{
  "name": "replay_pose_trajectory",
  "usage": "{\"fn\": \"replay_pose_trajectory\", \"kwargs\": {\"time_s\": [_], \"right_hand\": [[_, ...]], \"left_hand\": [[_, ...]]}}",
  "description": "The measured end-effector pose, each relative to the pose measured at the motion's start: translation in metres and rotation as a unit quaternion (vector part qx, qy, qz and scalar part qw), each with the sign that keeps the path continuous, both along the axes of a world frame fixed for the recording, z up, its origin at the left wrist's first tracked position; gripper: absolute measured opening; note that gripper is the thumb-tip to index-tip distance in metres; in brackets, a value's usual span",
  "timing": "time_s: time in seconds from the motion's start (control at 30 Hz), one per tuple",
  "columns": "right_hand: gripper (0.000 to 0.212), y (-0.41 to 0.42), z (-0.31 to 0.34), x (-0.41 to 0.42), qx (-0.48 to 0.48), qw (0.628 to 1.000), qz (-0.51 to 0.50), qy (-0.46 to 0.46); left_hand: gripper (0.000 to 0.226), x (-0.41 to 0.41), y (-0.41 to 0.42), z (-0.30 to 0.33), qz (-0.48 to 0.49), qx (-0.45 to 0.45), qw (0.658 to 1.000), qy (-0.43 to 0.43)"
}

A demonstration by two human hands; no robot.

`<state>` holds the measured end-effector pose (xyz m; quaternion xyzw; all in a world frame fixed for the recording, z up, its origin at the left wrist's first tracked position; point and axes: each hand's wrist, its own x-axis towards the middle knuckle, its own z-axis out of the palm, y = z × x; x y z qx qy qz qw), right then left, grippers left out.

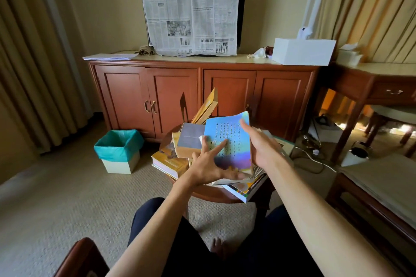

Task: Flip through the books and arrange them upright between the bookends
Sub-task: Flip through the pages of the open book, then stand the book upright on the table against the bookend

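A person sat in front of a small round brown wooden desk [209,193] piled with books. Both hands held up a soft book with a shiny blue rainbow cover [227,141] and rows of dark writing on it. The book was tilted above the pile, and its top edge curled a little.

The left hand [207,164] was spread wide on the cover, with the thumb at the bottom edge, so its grip was open and flat on the book. The right hand [258,146] held the right side of the book, with its thumb on the cover and its other fingers hidden behind, so its grip was closed on the book.

Just to the left of the blue book lay a thick book with a grey cover [191,139]. It rested on a fat book with a yellow and brown cover [168,161]. A thin yellow book [206,107] leaned up at the back of the pile. A book with a white, yellow and green edge [246,189] stuck out over the front of the desk.

On the carpet to the left stood a square white bin with a teal bag [118,149]
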<state>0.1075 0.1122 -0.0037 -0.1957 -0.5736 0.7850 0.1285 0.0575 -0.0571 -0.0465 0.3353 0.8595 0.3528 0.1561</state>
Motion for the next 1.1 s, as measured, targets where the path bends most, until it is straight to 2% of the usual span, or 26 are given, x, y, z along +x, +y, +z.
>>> {"fn": "replay_pose_trajectory", "kwargs": {"time_s": [0.03, 0.1, 0.17, 0.23, 0.3, 0.37, 0.43, 0.53, 0.63, 0.73, 0.8, 0.87, 0.93, 1.0, 1.03, 1.1], "right_hand": [[0.025, 0.002, -0.001, -0.002, 0.023, 1.0, -0.007, -0.007], [0.033, 0.006, -0.002, -0.004, 0.039, 0.999, -0.02, -0.015], [0.033, 0.008, 0.0, -0.003, 0.022, 1.0, -0.01, -0.012], [0.03, 0.009, 0.003, -0.002, -0.008, 1.0, 0.014, -0.002], [0.019, 0.008, 0.006, -0.001, -0.035, 0.999, 0.034, 0.008], [0.014, 0.004, 0.009, -0.001, -0.045, 0.998, 0.045, 0.008], [0.028, 0.001, 0.011, -0.005, -0.027, 0.998, 0.058, 0.001], [0.046, 0.006, 0.009, -0.017, -0.049, 0.995, 0.084, -0.021], [0.046, 0.009, 0.002, -0.024, -0.085, 0.992, 0.096, -0.004], [0.061, 0.005, -0.006, -0.032, -0.147, 0.979, 0.142, 0.02], [0.065, 0.004, -0.01, -0.04, -0.183, 0.97, 0.161, 0.021], [0.062, 0.009, -0.008, -0.043, -0.154, 0.977, 0.147, 0.006], [0.054, 0.02, -0.004, -0.04, -0.076, 0.988, 0.133, -0.027], [0.035, 0.033, -0.003, -0.039, -0.012, 0.991, 0.125, -0.052], [0.026, 0.036, -0.003, -0.038, -0.005, 0.991, 0.119, -0.063], [0.032, 0.038, -0.005, -0.041, -0.036, 0.99, 0.117, -0.073]], "left_hand": [[0.125, -0.005, -0.001, 0.003, -0.023, -0.019, 1.0, -0.009], [0.122, -0.018, -0.002, 0.011, -0.039, -0.001, 0.999, -0.037], [0.114, -0.029, 0.001, 0.017, 0.009, 0.063, 0.998, -0.03], [0.101, -0.037, 0.007, 0.022, 0.085, 0.176, 0.981, -0.021], [0.072, -0.049, 0.01, 0.027, 0.137, 0.293, 0.938, -0.121], [0.054, -0.065, 0.01, 0.03, 0.13, 0.318, 0.904, -0.256], [0.041, -0.073, 0.008, 0.031, 0.105, 0.327, 0.884, -0.317], [0.017, -0.076, 0.011, 0.03, 0.085, 0.352, 0.863, -0.353], [0.018, -0.076, 0.014, 0.028, 0.077, 0.352, 0.837, -0.411], [0.028, -0.073, 0.025, 0.023, 0.072, 0.381, 0.784, -0.485], [0.036, -0.072, 0.033, 0.019, 0.077, 0.386, 0.766, -0.507], [0.033, -0.079, 0.035, 0.019, 0.092, 0.379, 0.771, -0.504], [0.031, -0.093, 0.032, 0.019, 0.113, 0.372, 0.782, -0.487], [0.041, -0.109, 0.024, 0.02, 0.123, 0.38, 0.79, -0.465], [0.048, -0.116, 0.019, 0.021, 0.116, 0.393, 0.79, -0.456], [0.048, -0.123, 0.013, 0.023, 0.09, 0.415, 0.789, -0.443]]}}
